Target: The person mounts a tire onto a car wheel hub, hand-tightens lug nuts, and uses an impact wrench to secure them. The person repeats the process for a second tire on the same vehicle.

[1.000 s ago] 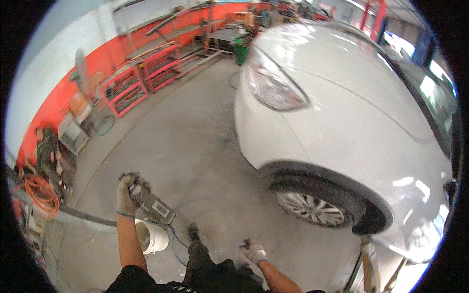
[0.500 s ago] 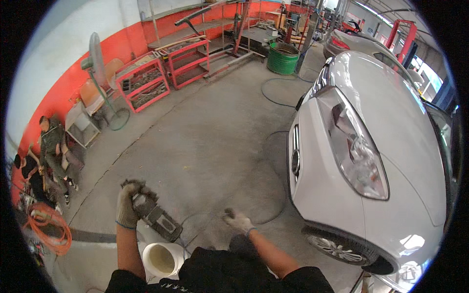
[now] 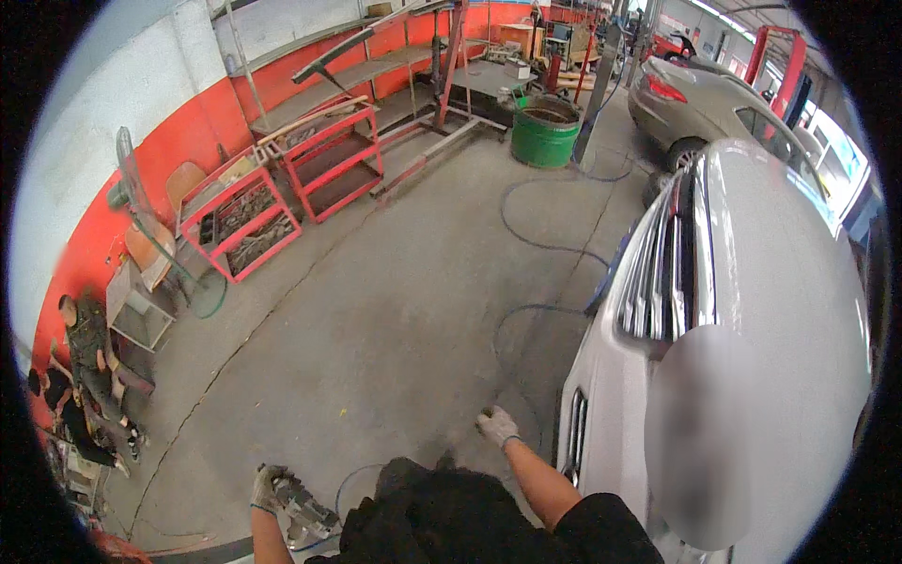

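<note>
My left hand (image 3: 267, 489), in a pale work glove, grips a blocky dark grey hand tool (image 3: 306, 508) low in the view. A blue hose (image 3: 344, 489) curves beside the tool. My right hand (image 3: 495, 426), also gloved, is held out over the floor with its fingers curled together. Whether anything small sits in them is hidden. To its right stands the silver-white car (image 3: 615, 414), its chrome grille (image 3: 665, 273) facing the open floor; the hand is apart from the bumper. A blurred oval patch covers part of the car's front.
Red wheeled racks (image 3: 240, 226) and a green fan (image 3: 141, 211) line the left wall. Two people (image 3: 89, 348) sit at the far left. A green drum (image 3: 545, 136) stands at the back, near another car (image 3: 695, 108). A blue hose (image 3: 512, 211) loops across the concrete.
My view has shifted along the car; its grille now shows. The white bucket has left the view. My left hand and tool are lower; my right hand sits farther right, nearer the car.
</note>
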The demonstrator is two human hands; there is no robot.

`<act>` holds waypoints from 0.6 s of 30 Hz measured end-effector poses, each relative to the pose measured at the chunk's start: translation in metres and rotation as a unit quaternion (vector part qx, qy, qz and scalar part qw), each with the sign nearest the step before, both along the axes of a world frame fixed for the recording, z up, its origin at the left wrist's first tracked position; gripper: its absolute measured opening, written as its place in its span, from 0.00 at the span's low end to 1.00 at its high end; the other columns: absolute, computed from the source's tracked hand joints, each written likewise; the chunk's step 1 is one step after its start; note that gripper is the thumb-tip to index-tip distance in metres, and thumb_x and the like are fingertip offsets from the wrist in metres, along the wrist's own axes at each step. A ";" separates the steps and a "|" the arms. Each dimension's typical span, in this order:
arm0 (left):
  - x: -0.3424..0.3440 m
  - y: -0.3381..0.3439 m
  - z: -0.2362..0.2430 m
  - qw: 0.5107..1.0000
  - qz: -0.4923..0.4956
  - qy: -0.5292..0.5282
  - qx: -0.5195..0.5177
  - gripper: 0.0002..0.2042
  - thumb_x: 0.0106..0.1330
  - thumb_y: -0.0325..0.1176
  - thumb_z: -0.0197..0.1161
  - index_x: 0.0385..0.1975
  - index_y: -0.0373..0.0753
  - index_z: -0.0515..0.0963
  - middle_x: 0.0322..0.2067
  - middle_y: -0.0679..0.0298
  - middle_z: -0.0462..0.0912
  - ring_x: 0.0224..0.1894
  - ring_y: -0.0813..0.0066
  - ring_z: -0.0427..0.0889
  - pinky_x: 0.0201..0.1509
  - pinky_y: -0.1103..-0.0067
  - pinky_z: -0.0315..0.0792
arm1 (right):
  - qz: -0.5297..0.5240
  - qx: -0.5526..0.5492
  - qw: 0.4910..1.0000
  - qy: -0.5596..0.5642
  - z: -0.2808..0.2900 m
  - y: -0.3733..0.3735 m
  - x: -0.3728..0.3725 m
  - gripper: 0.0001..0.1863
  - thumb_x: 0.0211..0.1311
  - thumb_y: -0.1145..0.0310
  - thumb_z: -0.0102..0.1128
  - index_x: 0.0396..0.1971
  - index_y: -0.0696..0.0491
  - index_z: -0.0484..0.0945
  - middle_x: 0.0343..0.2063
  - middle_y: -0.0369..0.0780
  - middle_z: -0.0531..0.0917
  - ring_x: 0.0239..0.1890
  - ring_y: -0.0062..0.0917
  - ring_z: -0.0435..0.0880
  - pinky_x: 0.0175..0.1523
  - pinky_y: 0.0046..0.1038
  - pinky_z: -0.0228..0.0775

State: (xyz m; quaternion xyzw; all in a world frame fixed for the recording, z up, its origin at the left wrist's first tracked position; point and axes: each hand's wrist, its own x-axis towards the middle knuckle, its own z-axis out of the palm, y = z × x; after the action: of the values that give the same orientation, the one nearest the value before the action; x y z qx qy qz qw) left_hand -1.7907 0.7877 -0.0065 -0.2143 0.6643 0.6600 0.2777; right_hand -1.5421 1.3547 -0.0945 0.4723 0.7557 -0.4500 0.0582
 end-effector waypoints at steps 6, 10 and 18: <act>-0.108 0.097 -0.079 0.985 0.026 -0.167 -0.038 0.14 0.64 0.38 0.60 0.36 0.32 0.83 0.35 0.51 0.87 0.39 0.55 0.86 0.49 0.60 0.82 | 0.045 -0.056 0.996 0.047 0.012 0.133 -0.158 0.29 0.59 0.49 0.61 0.54 0.54 0.82 0.44 0.46 0.88 0.48 0.41 0.87 0.56 0.38 0.77; -0.213 0.224 -0.124 0.983 0.009 -0.174 0.048 0.14 0.64 0.39 0.60 0.38 0.33 0.83 0.36 0.52 0.87 0.39 0.54 0.85 0.47 0.59 0.82 | -0.022 -0.124 0.991 0.053 -0.086 0.255 -0.214 0.29 0.61 0.51 0.62 0.56 0.56 0.81 0.46 0.48 0.88 0.51 0.42 0.86 0.57 0.38 0.77; -0.451 0.568 -0.061 0.974 -0.121 -0.188 -0.024 0.09 0.64 0.34 0.62 0.34 0.33 0.79 0.32 0.54 0.85 0.34 0.52 0.85 0.40 0.60 0.83 | -0.152 -0.027 0.974 -0.164 -0.051 0.463 -0.244 0.27 0.61 0.51 0.61 0.55 0.53 0.83 0.50 0.46 0.88 0.54 0.41 0.86 0.59 0.38 0.76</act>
State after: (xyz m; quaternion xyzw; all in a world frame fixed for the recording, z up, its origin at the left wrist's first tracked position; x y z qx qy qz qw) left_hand -2.2413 1.3556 -0.0671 -0.2589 0.6371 0.5534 0.4700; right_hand -1.7856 1.8175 -0.1457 0.6474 0.6427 -0.3902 0.1244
